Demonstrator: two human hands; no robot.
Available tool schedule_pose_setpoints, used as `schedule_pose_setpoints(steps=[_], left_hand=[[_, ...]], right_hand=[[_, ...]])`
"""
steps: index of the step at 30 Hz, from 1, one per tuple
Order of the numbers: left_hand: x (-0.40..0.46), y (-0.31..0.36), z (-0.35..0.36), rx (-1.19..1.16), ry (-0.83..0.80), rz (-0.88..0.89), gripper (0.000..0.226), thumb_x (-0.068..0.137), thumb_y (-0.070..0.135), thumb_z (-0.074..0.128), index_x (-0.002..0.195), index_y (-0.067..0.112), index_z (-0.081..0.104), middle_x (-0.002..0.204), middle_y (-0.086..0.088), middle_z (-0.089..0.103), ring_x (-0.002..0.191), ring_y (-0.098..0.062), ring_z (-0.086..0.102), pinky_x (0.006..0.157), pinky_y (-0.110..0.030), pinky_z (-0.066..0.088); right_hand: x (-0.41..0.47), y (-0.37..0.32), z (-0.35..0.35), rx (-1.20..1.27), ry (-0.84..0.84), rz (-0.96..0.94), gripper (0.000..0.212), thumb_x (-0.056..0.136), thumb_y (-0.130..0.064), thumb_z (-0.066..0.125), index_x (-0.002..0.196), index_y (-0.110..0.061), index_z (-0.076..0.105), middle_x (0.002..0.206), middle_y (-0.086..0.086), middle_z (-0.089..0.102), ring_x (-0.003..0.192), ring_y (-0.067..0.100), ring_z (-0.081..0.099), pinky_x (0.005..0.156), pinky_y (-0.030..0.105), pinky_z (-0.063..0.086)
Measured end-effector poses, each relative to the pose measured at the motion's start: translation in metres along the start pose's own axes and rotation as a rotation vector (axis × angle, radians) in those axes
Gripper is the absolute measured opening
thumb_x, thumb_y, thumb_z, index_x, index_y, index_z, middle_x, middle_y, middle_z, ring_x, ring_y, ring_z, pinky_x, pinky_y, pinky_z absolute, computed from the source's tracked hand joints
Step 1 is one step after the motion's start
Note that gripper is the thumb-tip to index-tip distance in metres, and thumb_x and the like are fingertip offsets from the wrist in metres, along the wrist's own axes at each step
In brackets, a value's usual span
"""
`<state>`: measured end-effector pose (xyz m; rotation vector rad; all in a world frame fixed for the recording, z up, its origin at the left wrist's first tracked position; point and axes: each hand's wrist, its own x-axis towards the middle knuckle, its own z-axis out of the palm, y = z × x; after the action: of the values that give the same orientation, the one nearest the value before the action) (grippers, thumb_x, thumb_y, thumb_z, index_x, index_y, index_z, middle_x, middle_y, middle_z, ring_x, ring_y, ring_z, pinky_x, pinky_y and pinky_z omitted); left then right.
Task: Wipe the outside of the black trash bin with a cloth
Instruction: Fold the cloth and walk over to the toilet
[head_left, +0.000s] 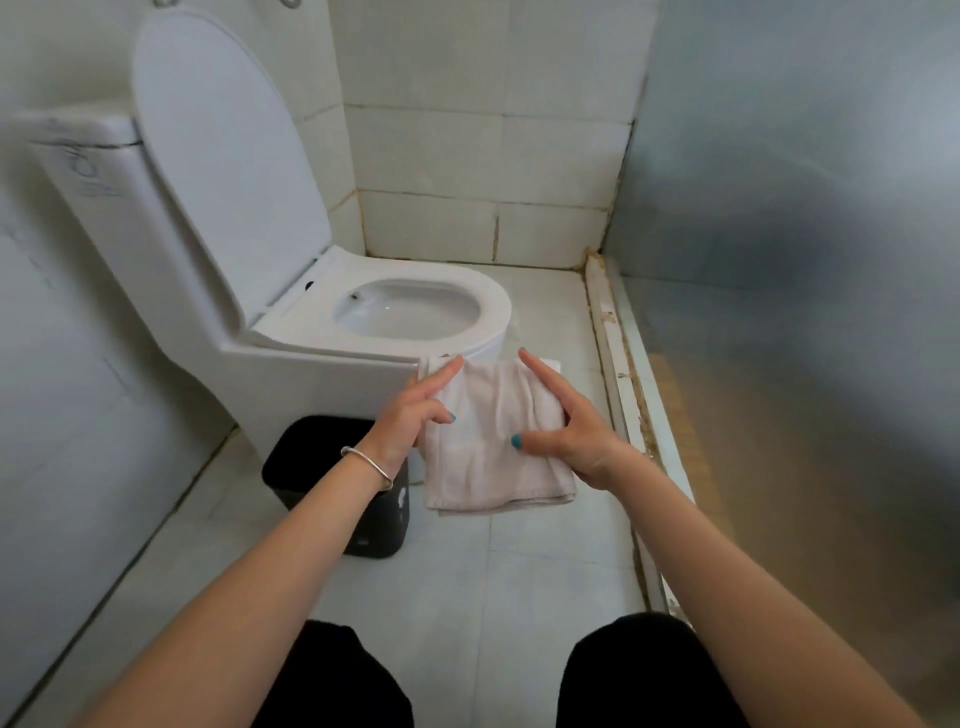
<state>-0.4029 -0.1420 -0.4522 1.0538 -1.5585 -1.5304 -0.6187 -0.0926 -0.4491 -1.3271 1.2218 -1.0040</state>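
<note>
One black trash bin (337, 499), one pale cloth (493, 447), one white toilet (374, 322) with lid raised. The bin stands on the tiled floor (519, 561) against the toilet's base, partly behind the left forearm. Two hands hold the cloth in the air between them, just right of the bin. The left hand (410, 415) pinches its left edge, index finger extended. The right hand (566, 431) grips the right edge, thumb on the front, fingers mostly straight. One silver bracelet (369, 465) circles the left wrist.

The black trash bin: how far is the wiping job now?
Done: nothing visible; the black trash bin shows white marks on its side. In hand: left hand and right hand hold the cloth in the air beside the bin. Left: all the wiping.
</note>
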Motion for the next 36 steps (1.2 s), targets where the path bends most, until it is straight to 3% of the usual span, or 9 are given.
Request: schedule_pose_setpoints(steps=[6,9,12,17,22,25,28,31,36], left_hand=[[-0.045,0.001,-0.005,-0.015,-0.004,0.012,0.073,0.059,0.014,0.051,0.125,0.045,0.056,0.143,0.011,0.045,0.122,-0.014,0.048,0.084,-0.037,0.037],[-0.068,-0.001,-0.001,0.076,0.002,0.088,0.078,0.065,0.009,0.061,0.139,0.028,0.046,0.147,0.007,0.037,0.125,-0.002,0.043,0.098,-0.023,0.038],[-0.088,-0.005,0.003,0.194,-0.02,0.195,0.077,0.079,-0.003,0.071,0.145,0.016,0.037,0.137,0.009,0.036,0.111,0.014,0.045,0.088,-0.001,0.037],[-0.116,-0.01,0.011,0.292,0.026,0.319,0.087,0.069,0.016,0.083,0.142,0.033,0.037,0.146,0.008,0.034,0.131,-0.005,0.036,0.107,-0.017,0.034],[-0.131,0.001,0.022,0.327,0.041,0.375,0.087,0.071,0.012,0.081,0.143,0.029,0.035,0.147,0.005,0.03,0.133,-0.005,0.031,0.093,0.003,0.029],[-0.133,0.008,0.023,0.363,0.022,0.38,0.087,0.074,0.008,0.079,0.145,0.026,0.033,0.147,0.009,0.025,0.134,-0.002,0.025,0.093,0.005,0.026],[-0.119,0.006,0.017,0.406,0.023,0.373,0.087,0.075,0.015,0.08,0.143,0.036,0.029,0.153,0.012,0.017,0.14,-0.002,0.016,0.1,-0.001,0.023],[-0.116,0.003,0.01,0.449,0.054,0.393,0.089,0.074,0.019,0.08,0.141,0.042,0.026,0.157,0.009,0.012,0.143,-0.005,0.013,0.112,-0.017,0.021],[-0.086,-0.023,-0.005,0.524,0.126,0.399,0.091,0.074,0.026,0.08,0.142,0.041,0.023,0.156,0.009,0.01,0.142,-0.002,0.011,0.108,-0.005,0.016]], right_hand=[[-0.034,-0.012,0.024,-0.024,0.002,-0.027,0.088,0.079,0.009,0.068,0.14,-0.048,0.04,0.128,-0.012,0.042,0.112,0.019,0.054,0.086,0.036,0.056],[-0.053,-0.011,0.037,-0.011,0.011,-0.026,0.087,0.079,0.01,0.066,0.138,-0.049,0.042,0.128,-0.011,0.042,0.112,0.02,0.054,0.086,0.038,0.057],[-0.076,-0.013,0.046,-0.017,0.021,-0.022,0.086,0.079,0.009,0.066,0.136,-0.051,0.043,0.129,-0.007,0.04,0.111,0.025,0.053,0.084,0.042,0.058],[-0.116,-0.025,0.057,-0.103,0.084,-0.12,0.083,0.079,0.007,0.069,0.137,-0.046,0.045,0.127,-0.01,0.042,0.109,0.017,0.052,0.075,0.028,0.057],[-0.137,-0.037,0.062,-0.163,0.194,-0.186,0.083,0.07,-0.011,0.085,0.136,-0.044,0.047,0.128,-0.012,0.045,0.111,0.013,0.051,0.074,0.019,0.053],[-0.141,-0.041,0.062,-0.155,0.224,-0.197,0.082,0.071,-0.009,0.084,0.136,-0.043,0.048,0.119,-0.023,0.044,0.108,0.009,0.05,0.072,0.015,0.051],[-0.127,-0.039,0.056,-0.16,0.193,-0.183,0.081,0.074,-0.006,0.081,0.136,-0.045,0.047,0.114,-0.028,0.04,0.099,0.001,0.049,0.062,0.008,0.049],[-0.117,-0.037,0.054,-0.185,0.149,-0.207,0.08,0.075,-0.006,0.08,0.136,-0.046,0.046,0.118,-0.027,0.04,0.104,0.003,0.049,0.073,0.017,0.052],[-0.072,-0.029,0.05,-0.187,0.098,-0.235,0.079,0.074,0.002,0.078,0.135,-0.041,0.05,0.118,-0.03,0.045,0.1,-0.015,0.052,0.079,0.013,0.051]])
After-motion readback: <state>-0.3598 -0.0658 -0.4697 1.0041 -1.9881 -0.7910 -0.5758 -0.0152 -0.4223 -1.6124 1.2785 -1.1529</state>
